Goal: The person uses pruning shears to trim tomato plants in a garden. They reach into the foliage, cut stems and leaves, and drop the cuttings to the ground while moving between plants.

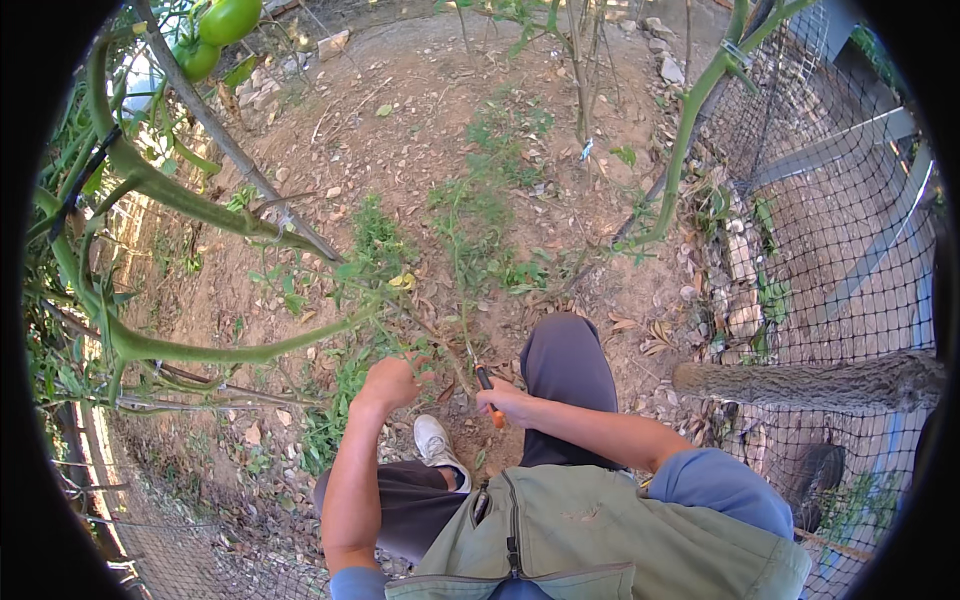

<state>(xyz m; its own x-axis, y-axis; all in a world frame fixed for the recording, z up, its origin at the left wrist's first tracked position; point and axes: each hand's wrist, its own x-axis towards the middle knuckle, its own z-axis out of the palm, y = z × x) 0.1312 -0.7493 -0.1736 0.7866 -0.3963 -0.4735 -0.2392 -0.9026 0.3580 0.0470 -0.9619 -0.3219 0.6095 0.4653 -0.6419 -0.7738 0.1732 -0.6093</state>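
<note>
My right hand [506, 401] grips a small hand tool [484, 377] with a black and orange handle. Its thin metal end points away from me toward the weeds, and its exact kind is hard to make out. To its left, my left hand [391, 381] is among low green leaves [341, 397] at the base of a tomato plant. The fingers are curled and partly hidden, so whether they hold a stem is unclear. Just above that hand, a thick green tomato stem [247, 352] bends in from the left. Feathery weeds [465, 225] grow from the soil ahead of both hands.
Green tomatoes [229, 21] hang at upper left beside a slanting wooden stake [217, 131]. A tied stem [686, 135] rises at right. Beyond it is black netting [840, 247], with a rough trunk or post [810, 382] across it. Stones [742, 262] line that edge.
</note>
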